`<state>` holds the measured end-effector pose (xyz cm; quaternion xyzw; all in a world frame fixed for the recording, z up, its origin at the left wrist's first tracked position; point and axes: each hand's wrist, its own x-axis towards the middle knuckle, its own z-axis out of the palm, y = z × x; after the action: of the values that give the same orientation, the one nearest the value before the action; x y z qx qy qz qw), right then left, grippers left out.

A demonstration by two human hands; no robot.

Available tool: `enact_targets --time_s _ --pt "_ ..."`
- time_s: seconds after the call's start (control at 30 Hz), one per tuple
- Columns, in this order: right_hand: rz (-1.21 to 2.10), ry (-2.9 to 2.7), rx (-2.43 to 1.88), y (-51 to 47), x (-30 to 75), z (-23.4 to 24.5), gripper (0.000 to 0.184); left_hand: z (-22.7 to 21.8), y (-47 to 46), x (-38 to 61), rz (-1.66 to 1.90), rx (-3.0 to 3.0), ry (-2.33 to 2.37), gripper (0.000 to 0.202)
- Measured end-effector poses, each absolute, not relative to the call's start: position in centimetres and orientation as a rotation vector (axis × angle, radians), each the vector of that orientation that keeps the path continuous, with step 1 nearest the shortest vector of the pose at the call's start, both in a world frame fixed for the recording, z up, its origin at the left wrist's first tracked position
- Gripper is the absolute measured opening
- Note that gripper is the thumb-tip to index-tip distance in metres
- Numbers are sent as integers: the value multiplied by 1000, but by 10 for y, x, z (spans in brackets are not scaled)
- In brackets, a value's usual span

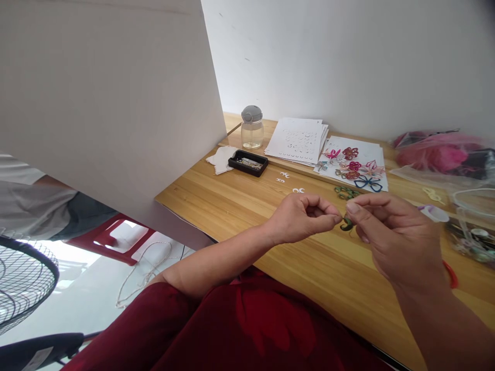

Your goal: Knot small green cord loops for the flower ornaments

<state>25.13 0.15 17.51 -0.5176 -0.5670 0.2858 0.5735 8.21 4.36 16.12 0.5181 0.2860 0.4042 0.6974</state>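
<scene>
Presently, head view: right of centre in the frame, the left hand (305,219), thumb and forefinger closed together, pinches the left edge of a curled green piece (347,225); the right hand (400,237), partly curled, grips its top.

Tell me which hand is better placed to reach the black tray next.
Probably the left hand: it is nearer the black tray, with the right hand farther off. Both pinch at the green piece, so the right would have to hold it alone.
</scene>
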Motion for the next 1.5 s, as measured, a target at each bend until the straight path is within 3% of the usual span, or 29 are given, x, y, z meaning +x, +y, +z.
enact_targets --time_s 0.27,0.73,0.87,1.1,1.23,1.33,1.5 --pt "349 -1525 -1264 -8 244 177 6 161 42 84 896 1159 654 43" --pt "193 -1577 -1304 -14 243 177 5 161 41 83 877 1183 681 44" --pt "404 -1489 -1296 -9 246 181 10 161 41 83 885 1172 640 47" --pt "1183 -1129 -1230 16 257 177 46 161 44 81 894 1141 550 46" --pt "1332 -1058 -1205 7 254 157 43 156 48 80 950 1122 577 45" --pt "1161 -1268 -1263 -11 253 150 34 149 50 82 1002 1120 666 41" --pt "536 -1605 -1337 -30 259 171 13 146 49 83 1007 1199 694 40"
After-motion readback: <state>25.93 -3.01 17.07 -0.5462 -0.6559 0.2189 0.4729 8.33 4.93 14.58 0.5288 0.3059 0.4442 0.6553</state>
